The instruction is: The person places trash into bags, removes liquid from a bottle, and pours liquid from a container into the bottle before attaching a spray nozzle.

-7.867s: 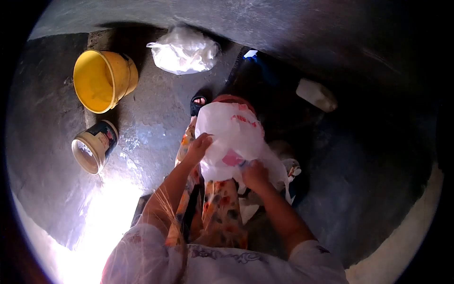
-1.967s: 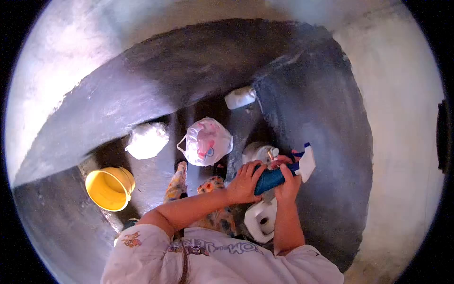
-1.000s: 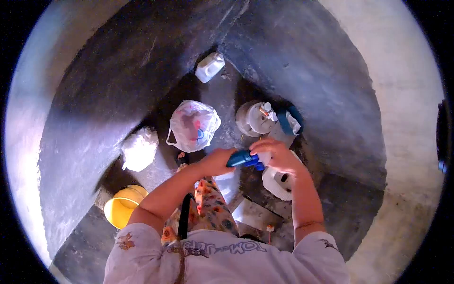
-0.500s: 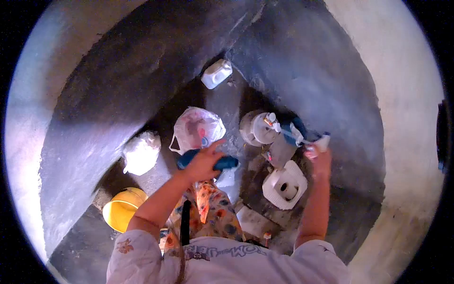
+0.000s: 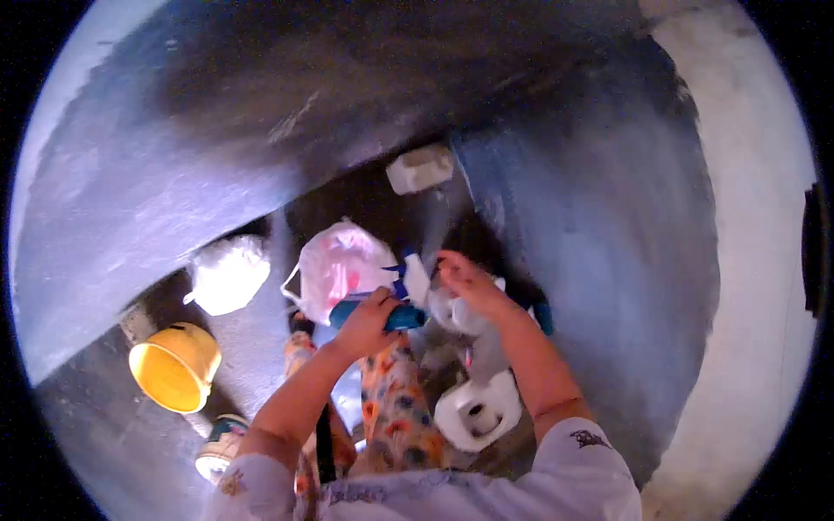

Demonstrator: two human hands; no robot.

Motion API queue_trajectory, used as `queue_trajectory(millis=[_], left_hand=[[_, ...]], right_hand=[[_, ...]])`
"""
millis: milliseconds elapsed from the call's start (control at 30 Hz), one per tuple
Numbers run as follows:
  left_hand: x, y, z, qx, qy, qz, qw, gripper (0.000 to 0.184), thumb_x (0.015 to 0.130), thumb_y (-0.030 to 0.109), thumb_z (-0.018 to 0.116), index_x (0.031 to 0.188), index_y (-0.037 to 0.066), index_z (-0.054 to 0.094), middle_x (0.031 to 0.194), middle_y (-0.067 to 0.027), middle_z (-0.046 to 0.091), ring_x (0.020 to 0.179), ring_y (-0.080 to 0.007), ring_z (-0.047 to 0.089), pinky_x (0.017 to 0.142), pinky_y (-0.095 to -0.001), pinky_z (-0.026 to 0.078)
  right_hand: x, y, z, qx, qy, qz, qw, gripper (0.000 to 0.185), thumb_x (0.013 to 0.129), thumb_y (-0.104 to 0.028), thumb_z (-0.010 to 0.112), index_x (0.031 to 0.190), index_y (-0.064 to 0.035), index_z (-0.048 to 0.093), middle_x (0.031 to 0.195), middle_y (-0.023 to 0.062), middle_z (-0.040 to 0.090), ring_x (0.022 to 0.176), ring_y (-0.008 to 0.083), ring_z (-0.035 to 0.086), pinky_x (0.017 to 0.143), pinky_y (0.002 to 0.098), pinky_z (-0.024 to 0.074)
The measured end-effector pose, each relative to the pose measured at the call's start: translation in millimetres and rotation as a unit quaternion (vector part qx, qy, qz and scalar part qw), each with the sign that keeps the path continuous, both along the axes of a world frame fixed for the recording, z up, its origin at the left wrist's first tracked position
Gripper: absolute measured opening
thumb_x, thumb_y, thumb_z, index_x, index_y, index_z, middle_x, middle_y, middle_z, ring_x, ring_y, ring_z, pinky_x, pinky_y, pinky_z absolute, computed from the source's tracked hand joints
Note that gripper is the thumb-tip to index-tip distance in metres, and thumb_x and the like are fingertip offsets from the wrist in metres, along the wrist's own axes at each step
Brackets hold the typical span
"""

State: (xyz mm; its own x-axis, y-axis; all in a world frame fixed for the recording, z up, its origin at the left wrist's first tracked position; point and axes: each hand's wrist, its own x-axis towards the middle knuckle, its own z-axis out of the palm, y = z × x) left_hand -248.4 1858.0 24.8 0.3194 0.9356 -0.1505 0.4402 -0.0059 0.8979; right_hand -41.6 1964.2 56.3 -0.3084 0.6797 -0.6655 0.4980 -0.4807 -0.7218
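Teal bottle (image 5: 405,318), shirt lettering (image 5: 358,496) (blurred)

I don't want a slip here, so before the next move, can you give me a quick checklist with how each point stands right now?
1. Left hand grips the bottle: ok, fingers wrapped around its body.
2. Spray head fixed on the bottle: not ok, it looks separate, alongside the bottle.
3. Right hand has the spray head: cannot tell; the hand looks open beside it, contact unclear.
4. Bag open: ok, its mouth is wide and pink shows inside.
5. Bottle clear of the bag: cannot tell; it overlaps the near edge in this view.
6. Yellow bucket clear of both hands: ok, well apart, over on the left.
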Motion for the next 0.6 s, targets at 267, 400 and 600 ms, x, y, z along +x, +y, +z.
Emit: queue_trajectory(millis=[267,400,600], left_hand=[[30,47,-131,-0.034,0.013,0.322,0.946,0.044,0.058,0.004,0.064,0.099,0.005,0.05,0.096,-0.0167,0.047,0.088,-0.0364,0.052,0.076,-0.0387,0.043],[36,61,-149,-0.035,0.036,0.38,0.924,0.044,0.055,0.002,0.066,0.097,0.007,0.052,0.091,-0.0145,0.047,0.083,-0.033,0.051,0.072,-0.0363,0.043],[44,58,-173,-0.033,0.073,0.392,0.916,0.044,0.054,0.0,0.067,0.095,0.007,0.054,0.088,-0.0136,0.047,0.079,-0.0317,0.05,0.07,-0.0364,0.042]], right_hand=[[88,239,-339,0.426,-0.389,0.122,0.808,0.063,0.073,-0.057,0.057,0.101,-0.001,0.053,0.093,0.019,0.061,0.078,0.0346,0.06,0.07,0.0403,0.0472],[71,305,-399,0.061,-0.292,-0.058,0.953,0.072,0.073,-0.063,0.054,0.106,0.0007,0.052,0.089,0.0167,0.059,0.06,0.0317,0.058,0.062,0.0413,0.0485],[88,342,-441,0.116,-0.373,0.151,0.908,0.052,0.083,-0.044,0.052,0.113,-0.0021,0.047,0.093,0.0151,0.056,0.068,0.03,0.057,0.065,0.0429,0.047]])
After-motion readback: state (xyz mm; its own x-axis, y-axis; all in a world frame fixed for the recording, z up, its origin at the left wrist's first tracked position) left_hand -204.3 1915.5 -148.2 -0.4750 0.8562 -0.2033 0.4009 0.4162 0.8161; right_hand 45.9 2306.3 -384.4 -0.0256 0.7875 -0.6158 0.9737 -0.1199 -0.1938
